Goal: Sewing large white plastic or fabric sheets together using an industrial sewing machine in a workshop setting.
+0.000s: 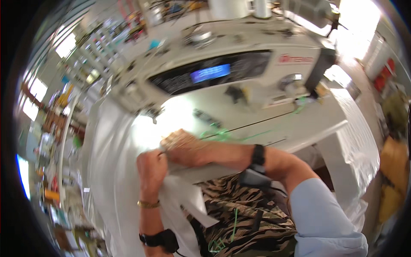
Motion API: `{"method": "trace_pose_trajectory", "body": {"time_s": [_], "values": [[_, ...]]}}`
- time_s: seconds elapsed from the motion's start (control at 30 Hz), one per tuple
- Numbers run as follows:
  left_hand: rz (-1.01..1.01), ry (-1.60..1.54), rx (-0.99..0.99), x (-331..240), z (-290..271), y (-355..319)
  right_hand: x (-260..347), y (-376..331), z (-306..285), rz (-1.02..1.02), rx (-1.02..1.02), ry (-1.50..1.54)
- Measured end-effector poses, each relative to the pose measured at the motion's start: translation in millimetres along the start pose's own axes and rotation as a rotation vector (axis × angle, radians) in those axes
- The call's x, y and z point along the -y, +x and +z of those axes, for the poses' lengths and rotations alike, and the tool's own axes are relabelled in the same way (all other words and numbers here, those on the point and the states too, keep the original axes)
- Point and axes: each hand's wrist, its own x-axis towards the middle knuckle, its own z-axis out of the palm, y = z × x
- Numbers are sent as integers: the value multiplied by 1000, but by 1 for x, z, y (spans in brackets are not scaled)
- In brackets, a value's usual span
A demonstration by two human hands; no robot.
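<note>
My left hand (pixel 152 169) is closed in a fist on a white sheet (pixel 115 171) of smooth, slightly shiny material. Against it, knuckles curled, my right hand (pixel 182 147) is also closed on the sheet near its edge. Both are just in front of the needle area of a white sewing machine (pixel 252 45), under its bright lamp. A free white flap (pixel 186 199) hangs from below the hands towards my lap. The fingertips and the material inside them are hidden, and motion blurs the picture.
Green thread (pixel 220 135) lies loose across the machine bed (pixel 278 122), beside a small dark tool (pixel 206 118). More white material (pixel 357 141) drapes over the table's right end. My lap in camouflage cloth (pixel 244 214) is close below. Cluttered shelves (pixel 55 128) stand far left.
</note>
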Motion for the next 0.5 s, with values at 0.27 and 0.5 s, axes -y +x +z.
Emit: {"method": "trace_pose_trajectory", "body": {"time_s": [0.27, 0.5], "values": [[38, -184, -131, -7, 1, -22, -2, -2, 3, -8, -117, -150], [54, -335, -465, -23, 37, -137, 14, -15, -18, 17, -94, -32]]}}
